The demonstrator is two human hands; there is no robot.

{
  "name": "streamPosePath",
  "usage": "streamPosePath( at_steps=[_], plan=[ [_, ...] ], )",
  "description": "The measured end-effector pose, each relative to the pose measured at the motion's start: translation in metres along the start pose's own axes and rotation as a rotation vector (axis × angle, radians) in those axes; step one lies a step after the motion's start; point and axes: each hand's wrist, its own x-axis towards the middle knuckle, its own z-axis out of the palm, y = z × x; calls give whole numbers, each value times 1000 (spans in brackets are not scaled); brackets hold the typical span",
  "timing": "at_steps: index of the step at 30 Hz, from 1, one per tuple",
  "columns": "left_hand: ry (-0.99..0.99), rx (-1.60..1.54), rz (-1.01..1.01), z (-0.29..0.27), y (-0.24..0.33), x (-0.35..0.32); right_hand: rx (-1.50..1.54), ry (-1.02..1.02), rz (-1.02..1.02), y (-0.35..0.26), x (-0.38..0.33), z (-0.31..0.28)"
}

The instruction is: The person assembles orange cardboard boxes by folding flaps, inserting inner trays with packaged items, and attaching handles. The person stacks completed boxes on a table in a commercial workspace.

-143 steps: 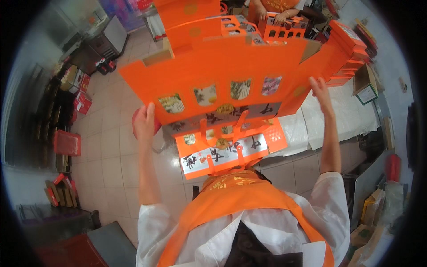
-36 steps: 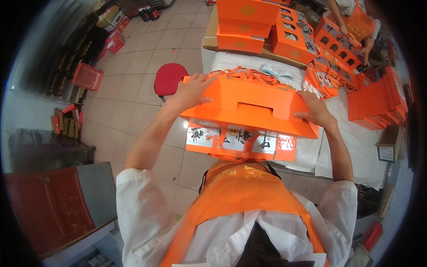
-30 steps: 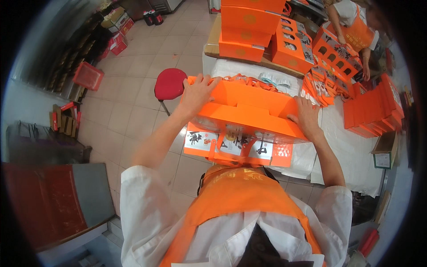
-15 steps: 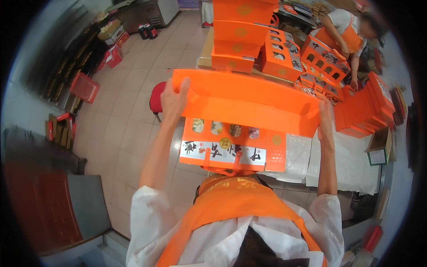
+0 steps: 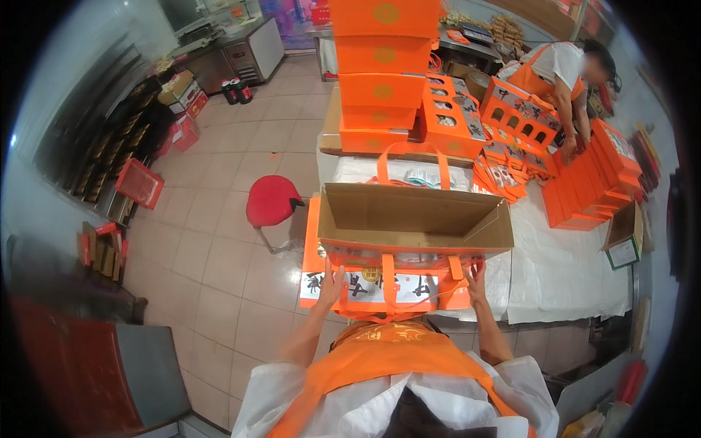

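Note:
An orange carton with a bare brown cardboard inside (image 5: pixel 416 212) stands with its mouth up and holds nothing that I can see. Orange strap handles (image 5: pixel 389 281) hang from its near side and another rises behind it. It sits over a flat orange gift box (image 5: pixel 310 288) with a silver printed band, near my body. My left hand (image 5: pixel 332 285) touches the carton's near left lower corner, fingers apart and pointing up. At the near right lower corner my right hand (image 5: pixel 476 283) rests likewise, fingers apart. Part of the gift box is hidden under the carton.
A tall stack of orange boxes (image 5: pixel 383 55) stands behind the carton. Folded orange cartons (image 5: pixel 584 175) lean at the right, where another person (image 5: pixel 562 73) bends over boxes. A red stool (image 5: pixel 272 201) stands left of the table; an open cardboard box (image 5: pixel 624 233) is far right.
Both hands came down toward me and closer together from an orange box shape held high with orange faces showing. An open carton with a brown inside now stands before me; the stool is uncovered.

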Motion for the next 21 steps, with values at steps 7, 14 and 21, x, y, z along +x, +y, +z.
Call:
streamPosePath(
  at_steps=[7, 14, 21],
  plan=[
    [430, 249, 511, -40, 119, -25, -145, 7, -31, 23, -1, -33],
    [-318, 650, 768, 5, 234, 2, -83, 311, -175, -59, -36, -48],
    [-427, 773, 654, 26, 231, 13, -361, 132, -720, -156, -54, 10]
  ],
)
